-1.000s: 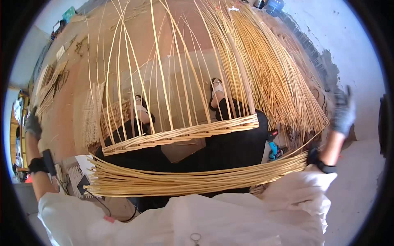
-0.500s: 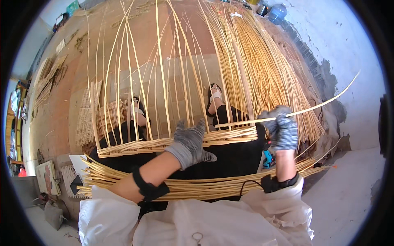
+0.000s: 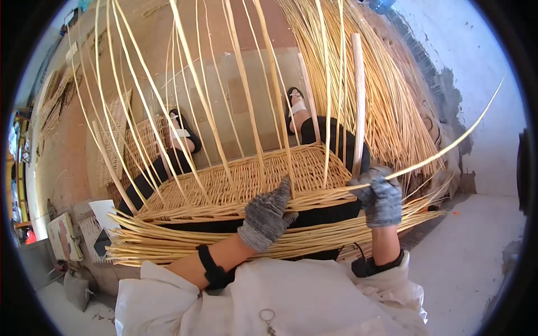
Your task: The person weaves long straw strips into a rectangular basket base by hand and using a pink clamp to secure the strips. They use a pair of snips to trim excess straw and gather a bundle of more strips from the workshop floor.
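Note:
A flat woven wicker base (image 3: 224,176) lies tilted across my lap, with tall willow stakes (image 3: 246,101) rising from its edges and a thicker wooden post (image 3: 358,106) at the right corner. My right hand (image 3: 381,196), in a grey knitted glove, is closed around a long willow rod (image 3: 443,151) at the near right corner. One end of this rod runs into the near edge, while the other curves up to the right. My left hand (image 3: 266,217), gloved alike, rests on the near edge with fingers stretched toward a stake and thumb apart.
A bundle of cut rods (image 3: 302,241) lies across my lap, close to my body. To the far right is a large heap of willow rods (image 3: 364,95) beside the wall. Woven panels (image 3: 115,140) lie on the floor at left. My sandalled feet (image 3: 182,131) are beyond the base.
The base has tipped so its woven face now shows, and the stakes have swung with it. My left hand has moved down and right, its fingers less spread. My right hand keeps the rod, slightly lower.

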Tool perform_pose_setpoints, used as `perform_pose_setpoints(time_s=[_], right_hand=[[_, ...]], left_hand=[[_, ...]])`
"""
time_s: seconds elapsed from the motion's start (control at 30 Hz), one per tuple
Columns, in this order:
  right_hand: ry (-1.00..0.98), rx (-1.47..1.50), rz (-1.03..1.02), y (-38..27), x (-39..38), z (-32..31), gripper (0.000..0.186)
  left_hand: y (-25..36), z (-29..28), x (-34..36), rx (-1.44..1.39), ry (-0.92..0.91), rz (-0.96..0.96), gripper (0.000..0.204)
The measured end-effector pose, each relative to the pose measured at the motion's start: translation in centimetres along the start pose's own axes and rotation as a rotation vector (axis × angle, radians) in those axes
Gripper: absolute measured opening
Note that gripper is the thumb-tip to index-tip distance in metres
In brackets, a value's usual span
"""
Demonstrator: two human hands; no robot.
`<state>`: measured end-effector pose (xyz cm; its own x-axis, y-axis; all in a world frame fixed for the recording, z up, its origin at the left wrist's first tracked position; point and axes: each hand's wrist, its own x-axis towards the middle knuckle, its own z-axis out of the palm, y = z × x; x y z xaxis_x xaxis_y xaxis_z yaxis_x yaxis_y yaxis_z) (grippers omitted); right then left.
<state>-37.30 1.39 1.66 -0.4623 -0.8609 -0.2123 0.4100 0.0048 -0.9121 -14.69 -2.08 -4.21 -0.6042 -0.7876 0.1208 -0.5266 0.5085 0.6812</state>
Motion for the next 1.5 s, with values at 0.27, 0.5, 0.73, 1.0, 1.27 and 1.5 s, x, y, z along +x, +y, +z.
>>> perform_pose_setpoints(time_s=[0.27,0.5,0.73,1.0,1.27,1.5], right_hand=[[-0.015,-0.094,0.078,-0.6,0.6,-2.1,0.020],[0.161,-0.316,0.087,0.0,3.2,-1.4,0.005],[0.123,-0.228,0.105,0.6,3.6,-1.2,0.006],[0.442,-0.109,0.013,-1.3,4.7,-6.7,0.005],[-0.528,-1.376,-0.316,-4.3,14.7,10.7,0.070],[0.236,0.112,0.159,-1.3,11.6,-3.3,0.016]], left_hand=[[-0.3,-1.3,1.9,-0.062,-0.146,-0.171,0.080],[0.8,-3.0,4.1,0.043,-0.364,-0.336,0.077],[5.8,-3.7,9.0,-0.151,0.095,-0.163,0.070],[2.1,1.3,9.3,-0.422,-0.314,-0.325,0.025],[2.8,1.8,8.9,-0.253,-0.308,-0.505,0.040],[1.9,2.4,10.4,-0.371,-0.368,-0.645,0.024]])
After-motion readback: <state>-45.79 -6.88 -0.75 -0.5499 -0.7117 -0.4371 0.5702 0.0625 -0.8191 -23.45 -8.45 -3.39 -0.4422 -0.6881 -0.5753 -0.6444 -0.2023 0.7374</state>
